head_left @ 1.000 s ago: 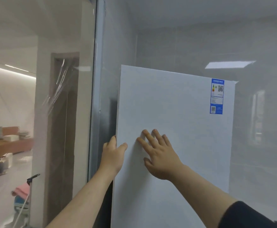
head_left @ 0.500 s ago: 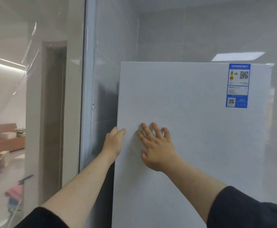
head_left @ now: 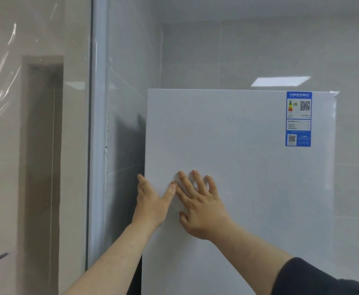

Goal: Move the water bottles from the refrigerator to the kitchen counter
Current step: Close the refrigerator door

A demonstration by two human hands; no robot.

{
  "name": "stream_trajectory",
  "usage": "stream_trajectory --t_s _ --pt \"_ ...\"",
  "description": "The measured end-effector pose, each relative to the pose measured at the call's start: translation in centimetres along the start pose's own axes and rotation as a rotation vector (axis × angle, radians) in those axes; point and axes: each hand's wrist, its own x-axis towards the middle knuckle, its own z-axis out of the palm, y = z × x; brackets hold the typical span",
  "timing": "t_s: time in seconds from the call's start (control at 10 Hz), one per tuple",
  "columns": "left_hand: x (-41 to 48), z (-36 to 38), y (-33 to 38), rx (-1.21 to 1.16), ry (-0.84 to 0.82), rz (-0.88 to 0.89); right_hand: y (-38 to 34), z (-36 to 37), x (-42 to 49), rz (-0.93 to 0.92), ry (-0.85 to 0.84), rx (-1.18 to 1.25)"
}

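Note:
A white refrigerator door fills the middle and right of the head view, and it hides the inside. No water bottle is in sight. My left hand holds the door's left edge, with the fingers curled behind it and the thumb lying on the front. My right hand rests flat on the door face beside it, fingers spread, holding nothing. The thumb of my left hand touches the forefinger of my right hand.
A blue energy label is stuck at the door's top right corner. Grey tiled wall runs close along the left of the refrigerator. Further left stand a pale frame and a glass partition covered in film.
The door face has turned to face me more squarely and now looks wider, with the label further right. Both hands have stayed on the door near its left edge.

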Motion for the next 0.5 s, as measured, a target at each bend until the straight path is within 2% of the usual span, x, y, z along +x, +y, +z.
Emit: stream_trajectory --t_s 0.3,0.4,0.5 --pt "-1.0 -1.6 0.9 -0.029 -0.078 0.033 -0.5 -2.7 0.7 0.046 -0.193 -0.008" --pt "-1.8 -2.5 1.3 -0.039 -0.126 0.074 -0.8 -4.9 0.5 0.046 -0.244 0.140" --pt "-2.7 -4.0 2.5 -0.016 -0.143 0.201 -0.7 -7.2 -1.3 0.166 -0.105 0.484"
